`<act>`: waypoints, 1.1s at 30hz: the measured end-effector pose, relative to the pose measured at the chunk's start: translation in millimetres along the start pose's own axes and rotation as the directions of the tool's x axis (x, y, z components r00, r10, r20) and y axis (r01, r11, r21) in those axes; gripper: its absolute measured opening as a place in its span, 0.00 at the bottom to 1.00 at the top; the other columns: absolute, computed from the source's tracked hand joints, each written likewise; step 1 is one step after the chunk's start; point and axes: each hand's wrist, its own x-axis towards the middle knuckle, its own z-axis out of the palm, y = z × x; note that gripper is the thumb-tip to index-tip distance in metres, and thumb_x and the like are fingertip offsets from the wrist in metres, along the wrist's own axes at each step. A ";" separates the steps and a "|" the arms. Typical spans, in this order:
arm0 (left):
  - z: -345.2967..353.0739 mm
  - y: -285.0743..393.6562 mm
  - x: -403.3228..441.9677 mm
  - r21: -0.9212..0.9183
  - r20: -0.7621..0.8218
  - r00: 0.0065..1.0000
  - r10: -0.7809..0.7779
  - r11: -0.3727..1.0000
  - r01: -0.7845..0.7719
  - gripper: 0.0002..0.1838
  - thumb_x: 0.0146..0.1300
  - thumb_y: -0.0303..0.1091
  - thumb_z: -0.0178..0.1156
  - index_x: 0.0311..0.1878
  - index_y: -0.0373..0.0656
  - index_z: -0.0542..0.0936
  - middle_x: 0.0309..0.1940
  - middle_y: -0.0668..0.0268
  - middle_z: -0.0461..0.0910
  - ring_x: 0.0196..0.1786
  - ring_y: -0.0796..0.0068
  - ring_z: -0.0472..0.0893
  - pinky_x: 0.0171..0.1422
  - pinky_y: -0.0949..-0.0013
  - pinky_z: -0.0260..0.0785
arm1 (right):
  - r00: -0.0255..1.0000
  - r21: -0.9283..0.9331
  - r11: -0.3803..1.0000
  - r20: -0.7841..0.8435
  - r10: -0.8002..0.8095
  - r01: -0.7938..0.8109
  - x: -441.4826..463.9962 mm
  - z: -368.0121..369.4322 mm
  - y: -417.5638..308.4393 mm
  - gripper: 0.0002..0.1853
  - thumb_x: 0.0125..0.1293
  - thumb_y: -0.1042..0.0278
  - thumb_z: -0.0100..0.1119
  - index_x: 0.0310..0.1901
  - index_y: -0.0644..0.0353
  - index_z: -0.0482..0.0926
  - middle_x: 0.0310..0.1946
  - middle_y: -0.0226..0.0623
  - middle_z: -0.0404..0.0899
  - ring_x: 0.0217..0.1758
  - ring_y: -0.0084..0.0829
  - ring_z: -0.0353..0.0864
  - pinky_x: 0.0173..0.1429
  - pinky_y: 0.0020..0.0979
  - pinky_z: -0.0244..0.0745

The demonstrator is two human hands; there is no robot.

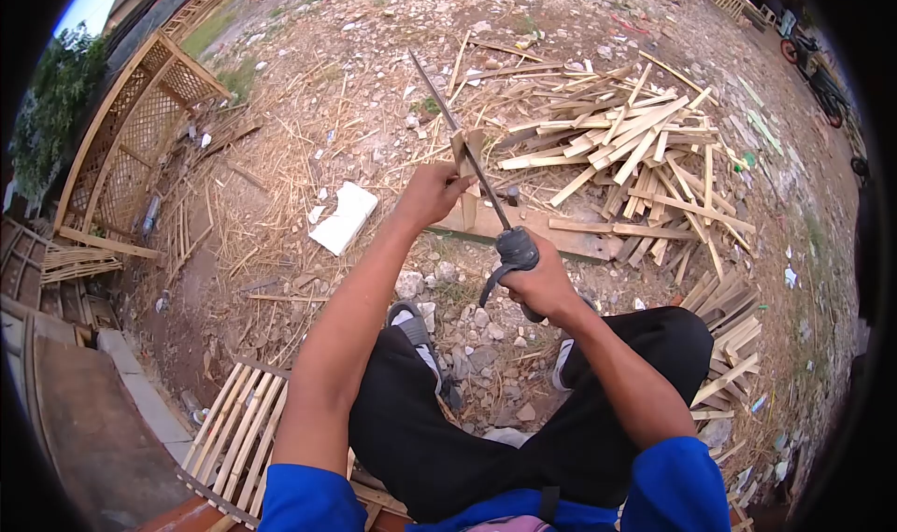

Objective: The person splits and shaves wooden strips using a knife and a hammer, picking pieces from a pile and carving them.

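My right hand [544,282] is wrapped round the dark taped handle [516,248] of a machete, with a loose strap hanging from the grip. The long machete blade [434,91] points up and away to the left. Its middle is set in the top of a short bamboo strip [470,212], whose upper end is parted on either side of the blade. My left hand [434,194] pinches this strip, which stands upright above a wooden plank [581,242] on the ground. Where the strip's lower end meets the plank is hard to make out.
A large heap of split strips [617,130] lies beyond the plank to the right, with another pile [733,354] by my right knee. A white block [344,218] lies left of my left hand. Slatted panel [238,429] at lower left; lattice frame [121,149] at far left.
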 end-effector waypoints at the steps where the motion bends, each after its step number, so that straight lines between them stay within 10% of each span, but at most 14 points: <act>1: -0.3 -0.9 0.3 -0.001 0.013 1.000 0.020 1.000 -0.020 0.20 0.64 0.45 0.65 0.33 0.32 0.82 0.23 0.46 0.79 0.27 0.49 0.79 0.34 0.56 0.69 | 1.000 0.007 1.000 0.024 0.020 -0.021 -1.2 -3.3 -4.1 0.15 0.50 0.76 0.63 0.41 0.62 0.74 0.24 0.28 0.73 0.21 0.19 0.69 0.25 0.26 0.66; 9: -1.9 -3.1 -2.8 0.104 0.209 0.978 -0.026 0.995 0.004 0.23 0.64 0.51 0.64 0.34 0.35 0.85 0.17 0.52 0.76 0.19 0.59 0.70 0.29 0.59 0.63 | 0.979 -0.059 0.991 0.159 0.129 -0.121 -3.9 -39.6 -0.7 0.13 0.50 0.77 0.62 0.39 0.62 0.73 0.23 0.26 0.72 0.20 0.18 0.69 0.23 0.24 0.63; 15: -4.8 -7.1 -14.5 -0.153 0.217 0.970 0.110 0.985 -0.077 0.15 0.64 0.45 0.65 0.42 0.42 0.87 0.23 0.57 0.82 0.21 0.72 0.72 0.30 0.63 0.65 | 0.972 -0.109 0.992 0.219 0.086 -0.063 -5.7 -56.6 -5.1 0.14 0.45 0.79 0.60 0.36 0.63 0.71 0.18 0.27 0.68 0.15 0.19 0.68 0.18 0.24 0.60; 18: 3.0 -8.3 -11.2 -0.070 0.252 0.968 -0.011 0.997 0.029 0.12 0.63 0.40 0.68 0.43 0.43 0.87 0.26 0.60 0.85 0.25 0.78 0.76 0.32 0.67 0.68 | 0.984 -0.203 0.979 0.169 0.057 -0.021 -6.0 -51.9 -6.9 0.17 0.46 0.71 0.65 0.41 0.63 0.76 0.25 0.29 0.74 0.26 0.22 0.73 0.32 0.27 0.69; 25: 21.9 13.5 4.4 -0.164 -0.106 0.993 0.056 0.984 -0.073 0.12 0.59 0.37 0.71 0.36 0.35 0.87 0.22 0.61 0.84 0.25 0.79 0.79 0.31 0.70 0.70 | 0.973 -0.300 0.934 -0.059 -0.221 0.194 -6.8 -16.7 -10.6 0.14 0.48 0.75 0.65 0.38 0.61 0.74 0.27 0.26 0.72 0.30 0.19 0.68 0.35 0.25 0.66; 33: 58.1 12.4 12.4 -0.053 -0.247 0.967 0.064 0.995 -0.079 0.16 0.58 0.41 0.72 0.32 0.34 0.86 0.12 0.60 0.75 0.15 0.78 0.62 0.22 0.66 0.59 | 0.971 -0.146 0.983 -0.192 -0.139 0.112 -0.5 -7.6 18.0 0.15 0.48 0.77 0.64 0.40 0.62 0.75 0.26 0.25 0.72 0.28 0.19 0.68 0.34 0.25 0.67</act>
